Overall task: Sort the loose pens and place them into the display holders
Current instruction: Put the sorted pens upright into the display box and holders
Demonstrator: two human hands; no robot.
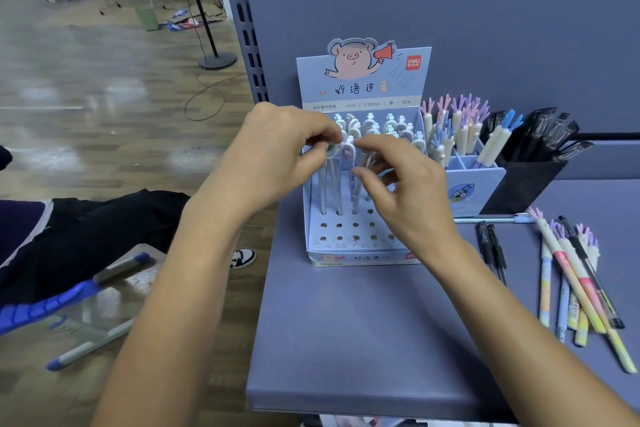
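A light blue pig-print display holder stands on the blue shelf, its back rows filled with white-capped pens and its front holes bare. My left hand pinches the cap of a white pen standing in the holder. My right hand hovers over the holder with curled fingers around a neighbouring pen. Loose pens lie at the right: pastel antler-topped pens and black pens.
A second blue holder with antler-topped pens and a black holder with black pens stand right of the pig holder. A blue pen lies before them. The shelf's left edge drops to the floor, where a seated person's leg shows.
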